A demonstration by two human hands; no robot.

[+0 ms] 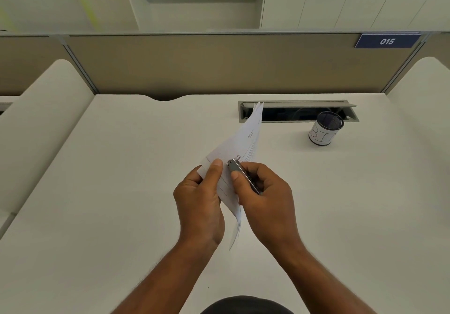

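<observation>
Head view: left fingers pinch papers, right fingers grip stapler; sign reads 015.

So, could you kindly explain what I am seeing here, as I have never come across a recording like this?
This is one picture from a wide-angle camera worn on a person's head, looking down at their own bare hands. The left hand grips a sheaf of printed papers, raised above the white desk. The right hand holds a small metal tool, likely a stapler, against the papers. Further back stands a mesh cup with a paper label, beside an open cable tray. The partition carries a sign reading 015.
</observation>
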